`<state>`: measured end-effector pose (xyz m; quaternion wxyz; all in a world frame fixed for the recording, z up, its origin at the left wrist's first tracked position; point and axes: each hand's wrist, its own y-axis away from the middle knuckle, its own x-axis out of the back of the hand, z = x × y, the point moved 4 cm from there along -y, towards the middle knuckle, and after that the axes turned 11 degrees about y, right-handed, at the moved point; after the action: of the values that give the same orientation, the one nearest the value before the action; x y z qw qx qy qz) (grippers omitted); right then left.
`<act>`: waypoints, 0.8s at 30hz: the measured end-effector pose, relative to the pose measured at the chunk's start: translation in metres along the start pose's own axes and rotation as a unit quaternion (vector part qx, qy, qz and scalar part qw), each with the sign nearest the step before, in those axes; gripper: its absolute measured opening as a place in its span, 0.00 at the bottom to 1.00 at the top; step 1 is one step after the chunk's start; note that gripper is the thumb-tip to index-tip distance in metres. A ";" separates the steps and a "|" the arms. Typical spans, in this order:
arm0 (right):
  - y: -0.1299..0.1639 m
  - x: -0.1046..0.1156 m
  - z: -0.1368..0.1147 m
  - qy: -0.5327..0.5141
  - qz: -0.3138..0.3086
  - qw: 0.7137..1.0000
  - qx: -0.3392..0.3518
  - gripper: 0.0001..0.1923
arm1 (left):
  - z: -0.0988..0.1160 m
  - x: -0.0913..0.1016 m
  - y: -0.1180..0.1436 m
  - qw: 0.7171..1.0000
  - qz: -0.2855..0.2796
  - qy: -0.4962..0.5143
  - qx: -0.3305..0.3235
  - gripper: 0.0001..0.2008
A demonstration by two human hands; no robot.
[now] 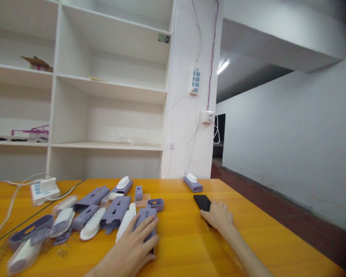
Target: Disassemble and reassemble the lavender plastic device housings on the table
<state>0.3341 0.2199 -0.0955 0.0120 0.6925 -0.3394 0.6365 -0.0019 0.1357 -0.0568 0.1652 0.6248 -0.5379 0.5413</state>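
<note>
1. The relation that seems to matter most is sideways: the flat black rectangular slab (202, 201) lies to the right of the purple-grey plastic housing with cut-out slots (146, 214), well apart from it, with bare stretches of the yellow wood-grain table (178, 234) between.
2. The slab's long axis slants, its far end to the left and its near end to the right. The housing's long axis runs roughly away from the person, as far as the covering fingers let it show.
3. The right hand (219, 216) is the nearer one to the slab: it lies over the slab's near right part, thumb on the left side, leaving the far end exposed. Whether it pinches the slab or only rests on it, I cannot tell.
4. The left hand (137, 242) is the nearer one to the housing, which lies under its fingers with the far end showing beyond them. The fingers are spread across the top; whether they clasp it, I cannot tell.
5. Just left of that housing stands a slender white plastic piece (127, 223), near another purple-grey slotted housing (116, 211). Beyond the slab, near the table's far edge, sits a purple-grey block topped with a white oval piece (192, 178).
</note>
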 end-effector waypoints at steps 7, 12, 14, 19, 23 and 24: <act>-0.004 0.002 0.019 0.028 0.046 0.998 -0.044 0.28 | -0.037 0.022 0.016 0.998 -0.017 0.060 0.012 0.11; -0.040 0.011 -0.034 0.010 0.103 0.994 0.030 0.31 | -0.059 0.026 0.021 0.999 -0.015 0.041 0.013 0.08; -0.063 0.009 -0.052 -0.004 0.092 0.995 0.025 0.32 | -0.060 0.027 0.015 0.999 -0.001 0.033 0.018 0.10; -0.099 -0.011 -0.079 -0.018 0.042 0.999 0.007 0.38 | -0.035 0.002 -0.039 0.998 0.017 0.026 -0.059 0.18; -0.090 -0.021 -0.093 -0.006 0.046 0.998 0.034 0.30 | -0.043 -0.040 -0.085 0.996 0.026 -0.026 -0.077 0.17; -0.085 -0.020 -0.095 -0.003 0.059 0.997 0.049 0.30 | -0.052 -0.049 -0.090 0.997 0.019 -0.043 -0.061 0.14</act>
<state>0.2930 0.3377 -0.0600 -0.0598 0.6730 -0.3481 0.6499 0.0567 0.2335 -0.0465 0.1697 0.6258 -0.5882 0.4833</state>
